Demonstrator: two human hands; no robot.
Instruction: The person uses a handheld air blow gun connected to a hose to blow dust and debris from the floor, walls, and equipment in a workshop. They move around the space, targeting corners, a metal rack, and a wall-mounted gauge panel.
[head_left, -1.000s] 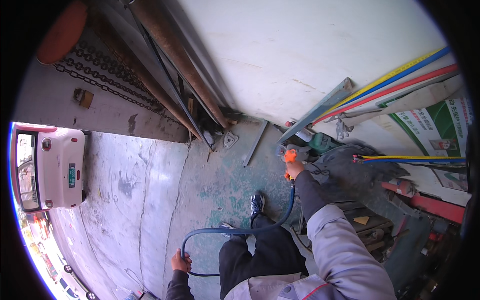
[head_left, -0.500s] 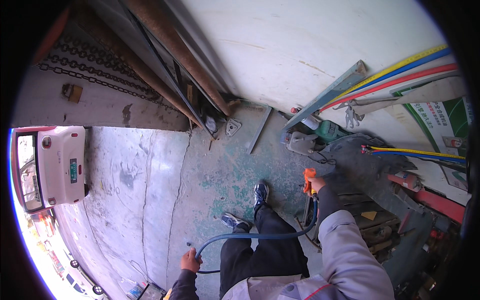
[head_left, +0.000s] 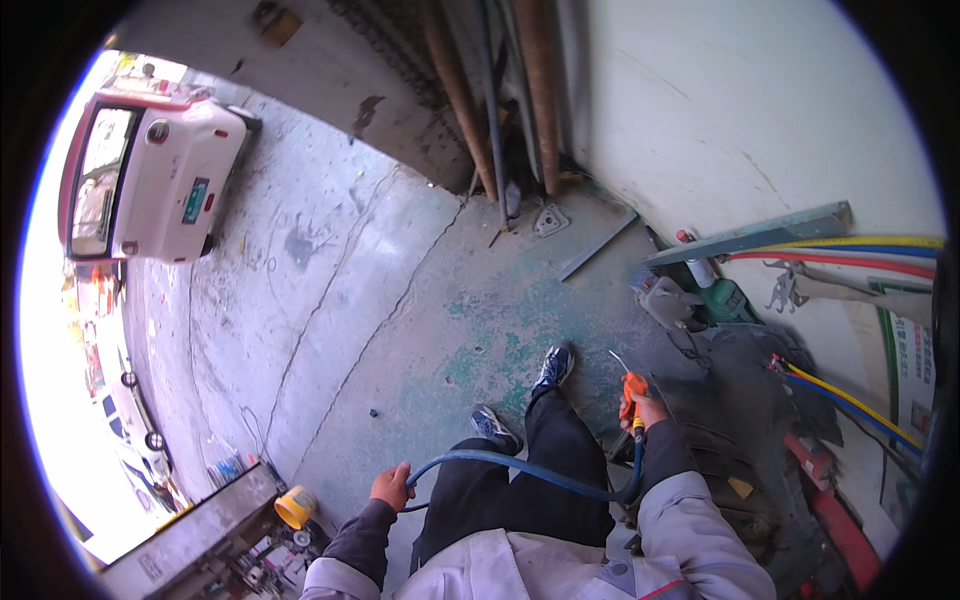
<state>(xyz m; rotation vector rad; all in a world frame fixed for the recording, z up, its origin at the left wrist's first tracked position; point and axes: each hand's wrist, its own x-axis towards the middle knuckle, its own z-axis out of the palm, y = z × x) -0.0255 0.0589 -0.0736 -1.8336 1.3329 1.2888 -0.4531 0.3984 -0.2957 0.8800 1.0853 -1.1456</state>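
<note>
An orange air blow gun (head_left: 633, 386) with a thin metal nozzle is in my right hand (head_left: 647, 410), fingers wrapped round its grip. From its yellow fitting a blue hose (head_left: 520, 464) curves down and across in front of my legs. My left hand (head_left: 392, 486) is closed round the hose at the other side. Beyond that hand a stretch of hose hangs down and passes behind my leg. The gun's nozzle points up and to the left, over the floor beside my shoe (head_left: 555, 366).
A bench (head_left: 200, 530) with a yellow cup (head_left: 295, 507) stands at lower left. A white and red vehicle (head_left: 160, 180) is parked at far left. Metal pipes (head_left: 540, 100) lean in the far corner. Jugs (head_left: 722, 298), a metal bar (head_left: 750, 236) and coloured hoses (head_left: 850, 402) line the right wall.
My view has swung toward the left, bringing the bench and yellow cup into sight. The blow gun has tilted so its nozzle shows. Both hands keep their hold.
</note>
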